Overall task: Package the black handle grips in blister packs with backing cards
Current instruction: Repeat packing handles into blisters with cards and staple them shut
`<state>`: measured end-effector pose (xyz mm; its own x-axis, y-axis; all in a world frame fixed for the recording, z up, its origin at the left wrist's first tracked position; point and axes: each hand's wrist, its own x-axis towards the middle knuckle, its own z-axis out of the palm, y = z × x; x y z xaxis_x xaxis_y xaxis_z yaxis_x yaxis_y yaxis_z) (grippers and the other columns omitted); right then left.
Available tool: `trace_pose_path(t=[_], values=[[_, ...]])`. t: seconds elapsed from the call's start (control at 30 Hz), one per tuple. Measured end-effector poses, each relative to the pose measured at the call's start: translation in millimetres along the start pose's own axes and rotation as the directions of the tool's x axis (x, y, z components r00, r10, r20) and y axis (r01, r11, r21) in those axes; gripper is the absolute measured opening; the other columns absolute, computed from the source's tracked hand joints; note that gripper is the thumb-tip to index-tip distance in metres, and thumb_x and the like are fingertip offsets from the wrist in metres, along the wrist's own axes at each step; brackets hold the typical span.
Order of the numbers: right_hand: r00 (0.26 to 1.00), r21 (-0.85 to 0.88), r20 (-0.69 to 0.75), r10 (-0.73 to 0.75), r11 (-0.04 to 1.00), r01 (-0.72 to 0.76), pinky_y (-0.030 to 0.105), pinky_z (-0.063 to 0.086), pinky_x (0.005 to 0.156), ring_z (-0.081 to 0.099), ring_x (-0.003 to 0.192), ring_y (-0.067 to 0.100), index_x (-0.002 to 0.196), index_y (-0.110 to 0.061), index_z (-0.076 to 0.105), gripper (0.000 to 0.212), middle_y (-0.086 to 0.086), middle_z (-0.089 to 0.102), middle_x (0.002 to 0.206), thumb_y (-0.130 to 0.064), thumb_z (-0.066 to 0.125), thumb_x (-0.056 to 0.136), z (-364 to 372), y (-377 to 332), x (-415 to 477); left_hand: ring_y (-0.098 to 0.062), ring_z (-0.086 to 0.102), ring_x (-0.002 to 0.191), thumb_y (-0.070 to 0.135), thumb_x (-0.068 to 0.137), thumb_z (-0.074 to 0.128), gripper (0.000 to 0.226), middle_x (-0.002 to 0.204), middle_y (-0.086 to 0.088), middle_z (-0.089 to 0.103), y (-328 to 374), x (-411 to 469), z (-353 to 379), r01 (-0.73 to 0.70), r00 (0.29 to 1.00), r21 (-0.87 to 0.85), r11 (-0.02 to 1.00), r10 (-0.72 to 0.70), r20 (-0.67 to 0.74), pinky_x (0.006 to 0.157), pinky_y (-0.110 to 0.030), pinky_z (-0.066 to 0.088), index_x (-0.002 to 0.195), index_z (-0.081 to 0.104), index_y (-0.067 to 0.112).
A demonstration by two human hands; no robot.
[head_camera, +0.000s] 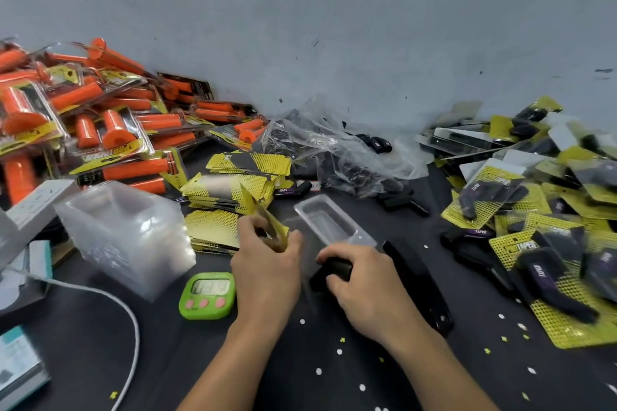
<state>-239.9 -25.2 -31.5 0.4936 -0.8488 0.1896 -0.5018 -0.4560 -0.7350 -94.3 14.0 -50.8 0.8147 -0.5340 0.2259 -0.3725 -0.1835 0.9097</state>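
Observation:
My left hand [267, 264] pinches a yellow backing card [263, 217] that stands tilted on edge. My right hand [364, 280] is closed on a black handle grip [329, 274], low over the dark table. A clear blister shell [334, 222] lies open side up just beyond both hands. Stacks of yellow backing cards [233, 183] lie behind my left hand. A stack of clear empty blisters [130, 230] stands to the left. Loose black grips sit in a clear plastic bag [334, 150] at the back.
Packed orange grips [100, 117] are heaped at the back left; finished black packs [534, 210] pile up on the right. A green timer [208, 295] sits near my left wrist. A black stapler [417, 284] lies right of my right hand. A white cable [130, 320] curves at left.

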Motion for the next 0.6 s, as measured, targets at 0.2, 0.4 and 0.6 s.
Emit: trace_pose_path(t=[0.2, 0.4, 0.6], values=[[0.993, -0.007, 0.113, 0.032, 0.999, -0.031, 0.010, 0.051, 0.073, 0.066, 0.083, -0.004, 0.093, -0.043, 0.076, 0.019, -0.021, 0.074, 0.085, -0.036, 0.068, 0.077, -10.9, 1.0, -1.2, -0.007, 0.061, 0.107, 0.019, 0.080, 0.078, 0.070, 0.126, 0.012, 0.063, -3.6, 4.9, 6.2, -0.124, 0.969, 0.049, 0.991, 0.111, 0.222, 0.089, -0.022, 0.043, 0.139, 0.047, 0.040], [0.994, 0.037, 0.102, 0.042, 0.998, -0.046, 0.014, 0.050, 0.072, 0.068, 0.083, -0.001, 0.092, -0.034, 0.064, 0.022, -0.017, 0.075, 0.089, -0.020, 0.073, 0.077, -16.2, 2.1, 0.3, 0.009, 0.055, 0.119, 0.009, 0.081, 0.075, 0.044, 0.129, 0.018, 0.060, -8.1, 4.7, 9.8, -0.280, 0.926, 0.051, 0.959, 0.256, 0.278, 0.103, -0.008, 0.038, 0.121, 0.072, 0.027], [0.994, 0.081, -0.044, 0.103, 0.992, -0.099, 0.015, 0.051, 0.055, 0.067, 0.067, 0.003, 0.080, -0.037, 0.073, 0.027, -0.013, 0.073, 0.074, -0.015, 0.083, 0.067, -18.1, -0.4, 1.2, -0.004, 0.075, 0.089, -0.021, 0.078, 0.058, 0.051, 0.086, 0.010, 0.079, -10.0, 10.1, 16.3, -0.088, 0.902, -0.231, 0.969, 0.176, 0.393, 0.080, -0.018, 0.058, 0.084, 0.077, 0.025]])
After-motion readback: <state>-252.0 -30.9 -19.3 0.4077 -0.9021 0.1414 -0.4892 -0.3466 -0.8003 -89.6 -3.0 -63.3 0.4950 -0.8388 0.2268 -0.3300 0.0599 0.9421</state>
